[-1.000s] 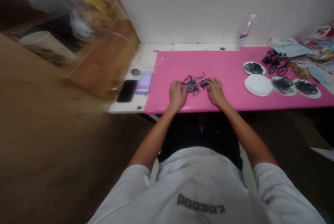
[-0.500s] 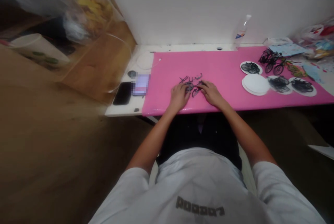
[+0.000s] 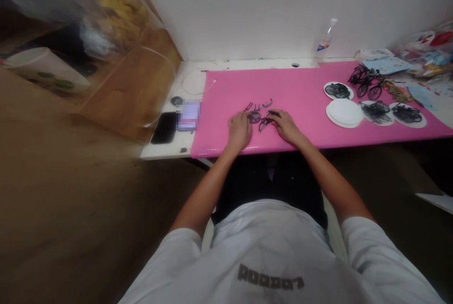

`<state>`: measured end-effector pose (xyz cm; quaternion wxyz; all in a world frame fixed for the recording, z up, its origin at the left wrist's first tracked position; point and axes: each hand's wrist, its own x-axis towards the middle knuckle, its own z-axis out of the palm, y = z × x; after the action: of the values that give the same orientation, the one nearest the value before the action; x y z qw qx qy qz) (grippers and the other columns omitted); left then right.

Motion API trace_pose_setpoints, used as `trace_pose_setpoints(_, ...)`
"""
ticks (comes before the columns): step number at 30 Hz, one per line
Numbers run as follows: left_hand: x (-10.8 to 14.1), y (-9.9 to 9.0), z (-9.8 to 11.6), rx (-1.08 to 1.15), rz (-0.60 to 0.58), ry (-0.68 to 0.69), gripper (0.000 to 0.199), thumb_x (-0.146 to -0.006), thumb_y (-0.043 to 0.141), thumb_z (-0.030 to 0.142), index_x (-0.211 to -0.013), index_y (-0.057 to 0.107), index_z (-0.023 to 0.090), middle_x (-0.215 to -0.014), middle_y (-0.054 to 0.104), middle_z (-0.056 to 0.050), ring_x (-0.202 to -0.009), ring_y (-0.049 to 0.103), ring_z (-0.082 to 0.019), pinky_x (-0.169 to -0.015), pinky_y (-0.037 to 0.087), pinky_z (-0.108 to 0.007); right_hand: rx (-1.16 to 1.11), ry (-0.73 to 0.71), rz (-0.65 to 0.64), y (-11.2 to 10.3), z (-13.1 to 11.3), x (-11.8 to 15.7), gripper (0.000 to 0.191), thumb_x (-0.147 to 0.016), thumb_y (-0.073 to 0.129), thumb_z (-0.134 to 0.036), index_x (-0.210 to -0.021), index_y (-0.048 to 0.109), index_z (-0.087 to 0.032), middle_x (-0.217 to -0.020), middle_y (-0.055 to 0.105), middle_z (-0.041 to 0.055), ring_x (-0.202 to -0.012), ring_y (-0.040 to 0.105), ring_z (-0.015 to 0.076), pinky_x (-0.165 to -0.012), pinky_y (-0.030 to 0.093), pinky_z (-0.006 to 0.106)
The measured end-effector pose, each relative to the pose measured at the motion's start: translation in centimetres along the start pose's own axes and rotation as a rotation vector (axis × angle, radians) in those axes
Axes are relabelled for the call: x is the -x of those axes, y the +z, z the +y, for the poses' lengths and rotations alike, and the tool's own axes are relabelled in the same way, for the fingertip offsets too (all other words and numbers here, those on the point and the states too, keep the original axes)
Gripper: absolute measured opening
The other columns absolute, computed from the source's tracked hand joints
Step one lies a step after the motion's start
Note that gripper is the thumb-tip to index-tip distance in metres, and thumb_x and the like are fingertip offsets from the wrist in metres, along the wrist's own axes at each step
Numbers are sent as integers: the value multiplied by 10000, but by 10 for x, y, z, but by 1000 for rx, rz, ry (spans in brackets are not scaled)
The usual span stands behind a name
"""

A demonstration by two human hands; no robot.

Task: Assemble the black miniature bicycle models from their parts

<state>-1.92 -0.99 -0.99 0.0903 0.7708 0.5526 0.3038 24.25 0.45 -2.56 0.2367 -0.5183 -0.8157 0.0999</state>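
Observation:
Small black model-bicycle parts lie between my two hands on the pink mat. My left hand [image 3: 239, 130] rests on the mat, its bent fingers and thumb at the left edge of a small black spoked wheel [image 3: 255, 116]. Opposite it, my right hand [image 3: 286, 125] pinches a dark bicycle part [image 3: 264, 123], its fingers covering the right end of that piece. Just beyond the wheel are loose thin black pieces [image 3: 248, 106] and a curved one [image 3: 268, 103]. Their finer shapes are too small to make out.
On the right, white plates hold black parts [image 3: 338, 90], beside stacked white plates [image 3: 345, 113]. Assembled black model bicycles [image 3: 366, 82] stand behind, near a clear bottle [image 3: 326, 39]. A black phone [image 3: 164, 128] and a blurred-out screen [image 3: 188, 115] lie left of the pink mat [image 3: 233, 88].
My left hand has drawn slightly left, uncovering more of the wheel. My right hand stays nearly in place at its part. The whole view has shifted a little.

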Motion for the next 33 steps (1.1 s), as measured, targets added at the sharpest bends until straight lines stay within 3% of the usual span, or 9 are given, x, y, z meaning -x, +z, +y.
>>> trace_pose_setpoints(6, 0, 3, -2, -23, 42, -48, 375, -1106, 443, 188, -1407, 667, 207, -1448, 749, -194, -1397, 674, -379, -1297, 445, -602, -82, -13, 88, 4, 1, 1, 460, -1183, 456, -306, -1464, 817, -257, -1623, 680, 138, -1502, 626, 314, -1358, 508, 541)
trace_pose_setpoints(12, 3, 3, -1, -135, 55, -119, 315, -1002, 569, 170, -1291, 690, 199, -1371, 758, -191, -1407, 626, -418, -1379, 319, -695, -256, -83, 190, 12, 15, -1, 500, -1222, 397, -497, -1375, 824, -288, -1552, 718, 152, -1448, 680, 327, -1337, 541, 624)
trace_pose_setpoints(16, 2, 0, 2, -121, 29, -82, 291, -993, 623, 207, -1269, 713, 177, -1410, 733, -208, -1461, 592, -420, -1385, 355, -624, -311, -87, 293, 11, 19, -3, 617, -1217, 347, -668, -1358, 816, -294, -1521, 765, 158, -1456, 695, 356, -1324, 534, 692)
trace_pose_setpoints(20, 1, 0, 3, -51, -39, 40, 336, -1046, 618, 264, -1351, 730, 180, -1572, 690, -199, -1601, 531, -397, -1411, 349, -561, -307, 32, 440, 10, 22, -3, 685, -1198, 309, -744, -1295, 810, -287, -1529, 773, 165, -1480, 690, 357, -1364, 487, 698)
trace_pose_setpoints(22, 2, 0, 2, -30, -71, 82, 383, -1076, 609, 301, -1424, 729, 196, -1658, 663, -178, -1654, 501, -389, -1421, 331, -570, -278, 94, 467, 11, 26, -2, 721, -1192, 269, -758, -1304, 798, -282, -1581, 745, 175, -1546, 645, 364, -1401, 426, 721)
trace_pose_setpoints(26, 3, -1, 2, -12, -137, 134, 456, -1112, 584, 351, -1537, 698, 234, -1736, 646, -127, -1723, 445, -379, -1439, 261, -631, -212, 137, 397, 16, 35, -1, 743, -1186, 230, -746, -1376, 759, -261, -1630, 712, 205, -1668, 537, 388, -1429, 325, 775)
trace_pose_setpoints(33, 0, -3, 4, -10, -139, 106, 374, -1087, 580, 270, -1431, 722, 232, -1629, 731, -128, -1680, 513, -353, -1442, 258, -616, -123, 99, 411, 20, 36, -2, 608, -1209, 254, -561, -1350, 749, -237, -1555, 733, 205, -1678, 509, 368, -1448, 303, 738)
